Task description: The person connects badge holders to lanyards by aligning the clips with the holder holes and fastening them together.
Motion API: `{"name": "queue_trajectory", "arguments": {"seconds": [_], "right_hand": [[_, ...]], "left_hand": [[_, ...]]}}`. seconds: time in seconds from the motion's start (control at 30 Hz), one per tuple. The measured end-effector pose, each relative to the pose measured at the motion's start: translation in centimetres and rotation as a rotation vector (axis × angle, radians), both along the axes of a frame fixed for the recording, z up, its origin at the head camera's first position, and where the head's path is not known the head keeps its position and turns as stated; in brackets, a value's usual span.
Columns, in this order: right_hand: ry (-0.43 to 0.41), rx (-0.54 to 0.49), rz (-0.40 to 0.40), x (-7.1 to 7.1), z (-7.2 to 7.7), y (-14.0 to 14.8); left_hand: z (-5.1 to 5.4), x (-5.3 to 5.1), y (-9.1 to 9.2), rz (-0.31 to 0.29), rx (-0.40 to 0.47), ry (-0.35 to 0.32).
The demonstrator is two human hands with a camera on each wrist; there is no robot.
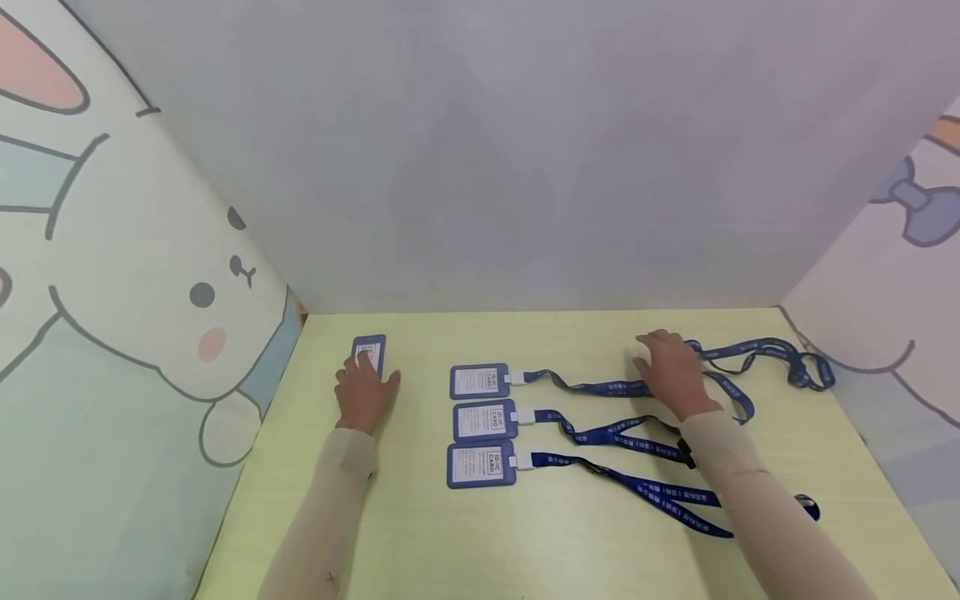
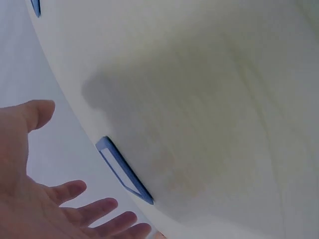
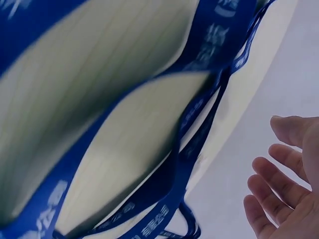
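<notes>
A blue ID card holder [image 1: 369, 342] with no strap in sight lies upright at the table's back left. My left hand [image 1: 366, 396] hovers over its lower part, fingers spread and relaxed; the left wrist view shows a gap between hand and holder [image 2: 124, 169]. To the right, three more card holders lie sideways in a column: a back one [image 1: 468, 382], a middle one [image 1: 480, 421] and a front one [image 1: 478, 465]. White clips join them to dark blue lanyards [image 1: 611, 388]. My right hand [image 1: 671, 375] is above the back lanyard, fingers loosely bent, holding nothing; its forearm hides parts of the straps.
The pale yellow table [image 1: 420, 533] meets a grey wall [image 1: 525, 208] at the back. Rabbit-patterned walls [image 1: 150, 275] flank it on both sides. Looped lanyard ends [image 1: 810, 371] lie near the right edge.
</notes>
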State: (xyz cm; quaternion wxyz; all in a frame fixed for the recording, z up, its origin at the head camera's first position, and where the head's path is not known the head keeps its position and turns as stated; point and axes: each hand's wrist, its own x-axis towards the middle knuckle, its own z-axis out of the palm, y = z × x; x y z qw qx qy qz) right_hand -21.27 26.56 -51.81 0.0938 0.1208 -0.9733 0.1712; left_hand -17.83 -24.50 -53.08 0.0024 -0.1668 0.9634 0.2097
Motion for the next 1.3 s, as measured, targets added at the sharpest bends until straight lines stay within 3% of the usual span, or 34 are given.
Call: {"name": "queue_trajectory", "arguments": {"seconds": [0.2,0.57,1.1,1.3], "right_hand": [[0.006,0.014,-0.037,-0.5,0.3,1.6],[-0.17,0.027,-0.085,-2.3,-0.5,4.1],[-0.184,0.11,-0.045,-2.6,-0.9,4.4],[-0.159,0.151,-0.045,-2.8,-1.3,4.4]], "left_hand": [[-0.4,-0.7,-0.6,0.026,0.01,-0.045],[-0.5,-1.4,-0.8,0.037,-0.004,-0.115],[-0.7,-1.7,-1.5,0.047,-0.071,-0.096],[-1.0,-1.9,-2.2,0.028,-0.042,-0.09]]}}
